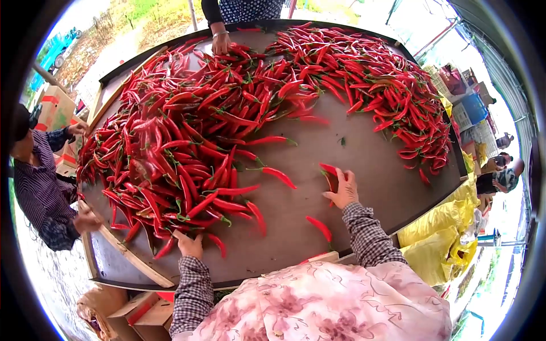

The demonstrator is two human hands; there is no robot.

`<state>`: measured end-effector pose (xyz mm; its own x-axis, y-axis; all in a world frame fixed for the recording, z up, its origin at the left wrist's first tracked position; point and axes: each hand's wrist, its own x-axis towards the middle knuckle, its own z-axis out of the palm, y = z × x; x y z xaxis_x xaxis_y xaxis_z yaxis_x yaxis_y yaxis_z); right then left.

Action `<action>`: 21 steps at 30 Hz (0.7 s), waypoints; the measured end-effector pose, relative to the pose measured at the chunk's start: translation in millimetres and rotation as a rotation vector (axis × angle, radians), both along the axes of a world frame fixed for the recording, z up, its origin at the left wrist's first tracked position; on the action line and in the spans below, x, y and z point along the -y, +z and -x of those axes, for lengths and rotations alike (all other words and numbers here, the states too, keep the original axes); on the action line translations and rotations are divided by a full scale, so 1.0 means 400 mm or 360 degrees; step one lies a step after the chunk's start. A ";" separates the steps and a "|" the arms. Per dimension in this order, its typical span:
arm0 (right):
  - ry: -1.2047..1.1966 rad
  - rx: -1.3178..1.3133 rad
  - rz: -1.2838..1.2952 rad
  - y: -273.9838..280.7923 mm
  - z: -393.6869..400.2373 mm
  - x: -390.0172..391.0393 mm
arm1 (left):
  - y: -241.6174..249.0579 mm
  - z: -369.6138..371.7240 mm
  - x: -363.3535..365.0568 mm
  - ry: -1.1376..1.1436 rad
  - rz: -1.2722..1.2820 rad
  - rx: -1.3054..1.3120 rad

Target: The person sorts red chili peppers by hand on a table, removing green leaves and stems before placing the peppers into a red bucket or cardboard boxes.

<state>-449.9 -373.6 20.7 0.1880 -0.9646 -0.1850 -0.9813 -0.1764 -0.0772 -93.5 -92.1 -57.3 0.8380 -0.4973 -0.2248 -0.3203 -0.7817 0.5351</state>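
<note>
Red chili peppers [170, 136] with green stems lie in a large heap over the left and middle of the brown table [301, 210]. At the heap's near edge is my left hand [189, 245], its fingers touching or beside peppers; whether they grip one is hidden. My right hand [343, 190], to the right of the heap, is closed on a red pepper [328, 170] between thumb and fingers. One loose pepper [319, 228] lies on the table below and left of my right hand. A second heap of peppers [392, 94] spreads along the table's right side.
Across the table, a co-worker's hand [220, 43] reaches into the peppers. Another person [45, 176] works at the left edge. A wooden strip [133, 257] borders the near left side. Yellow sacks [443, 236] lie at the right, cardboard boxes [139, 315] at the lower left.
</note>
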 end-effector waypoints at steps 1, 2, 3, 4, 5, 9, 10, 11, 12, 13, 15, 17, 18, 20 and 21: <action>-0.0015 0.0259 -0.0026 -0.057 0.011 0.005 | 0.022 -0.006 0.033 0.0059 0.0007 -0.0122; -0.0030 0.0519 -0.0053 -0.069 0.004 0.003 | 0.037 -0.007 0.055 0.0115 0.0014 -0.0245; 0.0090 0.0588 -0.0033 -0.091 -0.022 -0.009 | 0.042 -0.007 0.063 0.0100 0.0001 -0.0127; 0.0213 0.0655 -0.0010 -0.101 -0.082 -0.028 | 0.040 -0.013 0.051 0.0100 0.0015 -0.0112; 0.0310 0.0798 0.0046 -0.117 -0.138 -0.044 | 0.032 -0.019 0.026 -0.0144 0.0010 0.0077; 0.0573 0.1765 -0.0593 -0.125 -0.329 -0.084 | 0.149 0.025 0.035 -0.0433 -0.0334 0.0073; 0.0484 0.2018 -0.1230 -0.072 -0.350 -0.093 | 0.147 0.040 0.024 -0.0482 -0.0302 0.0110; 0.0603 0.2077 -0.1390 -0.042 -0.358 -0.079 | 0.142 0.064 0.025 -0.0524 -0.0154 0.0031; 0.0618 0.2079 -0.1384 -0.046 -0.363 -0.046 | 0.129 0.086 0.024 -0.0562 -0.0005 -0.0050; 0.0711 0.1880 -0.0921 -0.061 -0.364 0.003 | 0.097 0.095 0.019 -0.0655 -0.0034 -0.0133; 0.0649 0.1649 -0.0198 -0.094 -0.359 0.131 | 0.061 0.115 0.032 -0.0774 -0.0051 0.0091; 0.0517 0.1423 0.0597 -0.155 -0.321 0.307 | 0.039 0.113 0.050 -0.0946 0.0135 0.0398; 0.0331 0.1333 0.0589 -0.130 -0.300 0.372 | 0.026 0.108 0.058 -0.0930 0.0139 0.0406; -0.0061 0.1191 0.0461 -0.181 -0.267 0.529 | -0.009 0.094 0.072 -0.0870 0.0092 0.0659; -0.0298 0.0968 0.0332 -0.196 -0.270 0.579 | -0.028 0.085 0.077 -0.0897 0.0070 0.0688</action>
